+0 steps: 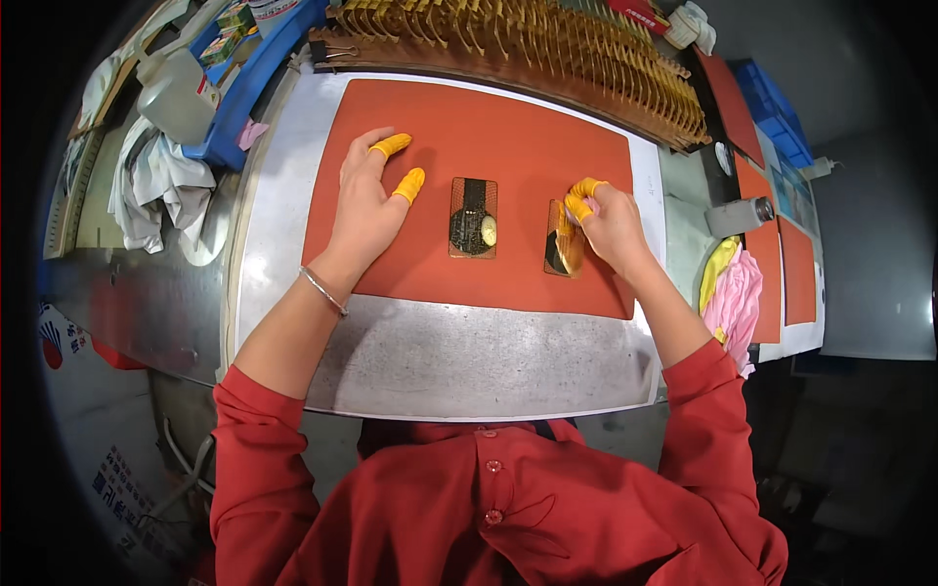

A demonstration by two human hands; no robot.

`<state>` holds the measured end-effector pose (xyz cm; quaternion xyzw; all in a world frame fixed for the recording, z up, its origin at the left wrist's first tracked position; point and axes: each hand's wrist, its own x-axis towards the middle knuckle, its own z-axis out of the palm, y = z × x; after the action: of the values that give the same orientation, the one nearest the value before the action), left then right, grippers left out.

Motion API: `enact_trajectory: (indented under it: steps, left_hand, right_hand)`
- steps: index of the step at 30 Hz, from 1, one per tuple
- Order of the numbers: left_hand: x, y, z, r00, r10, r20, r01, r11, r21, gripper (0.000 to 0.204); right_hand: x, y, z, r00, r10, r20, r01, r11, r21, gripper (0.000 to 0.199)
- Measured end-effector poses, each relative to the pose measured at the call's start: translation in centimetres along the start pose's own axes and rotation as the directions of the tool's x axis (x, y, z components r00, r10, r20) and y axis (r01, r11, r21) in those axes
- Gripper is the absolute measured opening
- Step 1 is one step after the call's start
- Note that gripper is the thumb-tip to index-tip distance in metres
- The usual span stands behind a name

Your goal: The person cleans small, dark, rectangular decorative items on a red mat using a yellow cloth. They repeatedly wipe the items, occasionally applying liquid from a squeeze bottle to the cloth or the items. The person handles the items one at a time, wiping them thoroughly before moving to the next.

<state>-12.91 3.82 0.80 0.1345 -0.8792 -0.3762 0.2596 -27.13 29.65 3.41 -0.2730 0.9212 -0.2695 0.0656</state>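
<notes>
A thin rectangular circuit panel (473, 217), dark with copper edges and a pale round spot, lies near the middle of the orange-red mat (518, 117). My left hand (369, 195) is to its left, thumb and forefinger apart in yellow finger cots, holding nothing. On the right, my right hand (608, 223), also in yellow finger cots, pinches the upper part of a thin gold-coloured circuit panel (568, 249). That panel is tilted, showing a shiny gold face and a dark part at lower left. My fingers hide some of its upper edge.
Beyond the mat stands a long rack (547, 49) of curved gold strips. At left are a blue tray (230, 127), a translucent bottle (178, 98) and a white cloth (156, 181). At right are a grey bottle (740, 216), a pink cloth (735, 303) and a blue bin (772, 112).
</notes>
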Motion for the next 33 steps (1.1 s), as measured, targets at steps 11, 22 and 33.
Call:
enact_trajectory:
  steps: [11, 22, 33]
  left_hand:
    - [0.1, 0.0, 0.1, 0.999, 0.019, -0.025, -0.019, 1.000, -0.006, 0.035]
    - [0.0, 0.2, 0.1, 1.000, -0.010, 0.007, 0.010, 0.997, -0.073, 0.036]
    - [0.4, 0.6, 0.4, 1.000, -0.001, 0.010, 0.002, 1.000, -0.027, 0.035]
  right_hand:
    - [-1.9, 0.6, 0.5, 0.979, -0.198, -0.052, 0.184, 0.962, -0.201, 0.013]
    - [-1.7, 0.0, -0.1, 0.972, -0.234, -0.012, 0.227, 0.954, -0.198, 0.013]
    - [-1.1, 0.5, -0.3, 0.968, -0.250, 0.021, 0.247, 0.932, -0.267, 0.012]
